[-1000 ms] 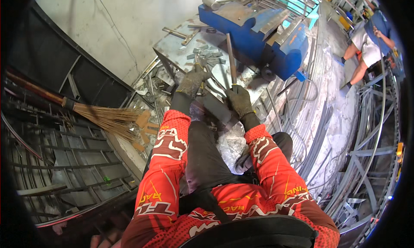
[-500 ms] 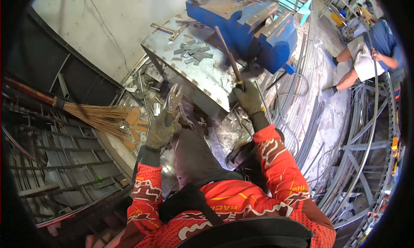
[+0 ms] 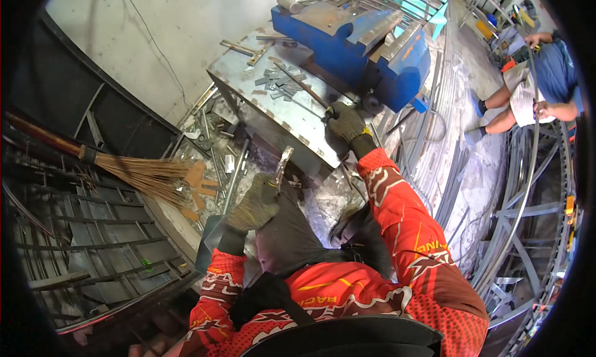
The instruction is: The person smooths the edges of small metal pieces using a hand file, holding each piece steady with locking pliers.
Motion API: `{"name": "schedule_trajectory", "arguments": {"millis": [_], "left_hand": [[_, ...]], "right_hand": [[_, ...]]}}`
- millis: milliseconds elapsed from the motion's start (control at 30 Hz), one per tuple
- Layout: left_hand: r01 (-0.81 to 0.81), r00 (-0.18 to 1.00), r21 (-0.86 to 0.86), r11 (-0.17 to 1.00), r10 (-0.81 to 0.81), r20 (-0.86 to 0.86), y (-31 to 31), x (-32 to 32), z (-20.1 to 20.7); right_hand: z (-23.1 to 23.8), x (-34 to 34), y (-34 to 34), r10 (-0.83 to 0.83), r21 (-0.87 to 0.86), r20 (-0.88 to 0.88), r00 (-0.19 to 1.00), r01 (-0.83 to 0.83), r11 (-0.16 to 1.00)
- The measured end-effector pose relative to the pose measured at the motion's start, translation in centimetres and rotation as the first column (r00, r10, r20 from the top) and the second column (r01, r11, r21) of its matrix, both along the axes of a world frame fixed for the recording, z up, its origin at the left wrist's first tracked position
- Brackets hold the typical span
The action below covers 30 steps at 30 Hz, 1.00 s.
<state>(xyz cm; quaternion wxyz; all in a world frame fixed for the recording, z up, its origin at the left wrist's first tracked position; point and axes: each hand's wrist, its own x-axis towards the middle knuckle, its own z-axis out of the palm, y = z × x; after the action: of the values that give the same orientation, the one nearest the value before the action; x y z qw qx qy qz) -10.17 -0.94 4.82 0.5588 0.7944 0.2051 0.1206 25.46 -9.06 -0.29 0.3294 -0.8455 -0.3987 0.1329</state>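
In the middle of the view, my right hand (image 3: 349,122), in a grey-green glove, is closed around one end of a long, thin, rust-brown metal rod (image 3: 308,91). The rod points away to the left over the metal table (image 3: 248,87), toward a pile of small flat metal pieces (image 3: 280,83). Lower and to the left, my gloved left hand (image 3: 254,203) grips silver locking pliers (image 3: 284,161), seen nearly edge-on above my thigh. No workpiece shows clearly in the jaws. Beyond my right hand stands a big blue bench vise (image 3: 397,65).
A stick broom (image 3: 136,171) lies left beside scrap metal on the floor. Long metal bars (image 3: 444,165) run along the right. At far right a person (image 3: 546,78) holds a long curved rod (image 3: 535,146). A turquoise plastic chair (image 3: 437,16) stands behind the vise.
My left hand has come nearer to me and the pliers have turned edge-on. My right hand has shifted slightly left, and its rod has swung lower and leftward over the table.
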Motion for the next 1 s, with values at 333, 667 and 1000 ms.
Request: {"name": "schedule_trajectory", "arguments": {"millis": [333, 667, 1000], "left_hand": [[0.021, 1.0, -0.197, 0.98, -0.017, 0.021, 1.5, -0.6, -4.8], [0.196, 0.974, 0.019, 0.981, -0.192, -0.118, -1.0, 1.4, 0.4], [0.325, 0.936, 0.223, 0.919, -0.278, -0.216, -2.6, 2.6, -1.2]], "right_hand": [[0.4, -6.3, -9.5, -0.119, 0.305, 0.017, 0.993, 0.108, 0.946], [-1.2, -7.1, -7.8, -0.372, 0.198, 0.014, 0.928, 0.362, 0.911], [-0.2, -4.8, -6.8, -0.275, 0.032, -0.105, 0.956, 0.279, 0.96]]}}
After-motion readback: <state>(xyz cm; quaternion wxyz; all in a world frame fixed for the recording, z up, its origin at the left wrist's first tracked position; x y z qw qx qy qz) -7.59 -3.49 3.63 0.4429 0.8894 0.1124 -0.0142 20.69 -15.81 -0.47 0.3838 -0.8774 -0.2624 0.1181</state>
